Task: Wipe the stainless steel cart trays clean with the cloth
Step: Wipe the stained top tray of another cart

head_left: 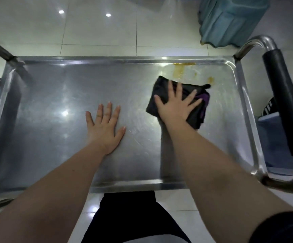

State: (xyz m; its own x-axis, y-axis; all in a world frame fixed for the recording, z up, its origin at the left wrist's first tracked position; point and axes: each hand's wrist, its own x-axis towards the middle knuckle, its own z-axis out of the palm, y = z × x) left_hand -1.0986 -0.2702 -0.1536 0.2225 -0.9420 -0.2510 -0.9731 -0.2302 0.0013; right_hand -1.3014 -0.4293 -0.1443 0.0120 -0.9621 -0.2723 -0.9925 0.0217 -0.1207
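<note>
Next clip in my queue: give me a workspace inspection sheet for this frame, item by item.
Surface: shiny stainless steel cart tray, with yellow-brown smears near its far right corner, not yet wiped.
Job's things: folded black cloth with a purple patch, lying on the tray just short of the smears.
Clutter: nothing seen.
Hands: right hand presses flat on the cloth, fingers spread; left hand rests flat on bare tray.
Cables: nothing seen.
Surroundings: glossy white tiled floor; teal plastic bin beyond the far right corner; black padded cart handle at the right end.

Glossy scuffed steel tray; matt blk cloth.
</note>
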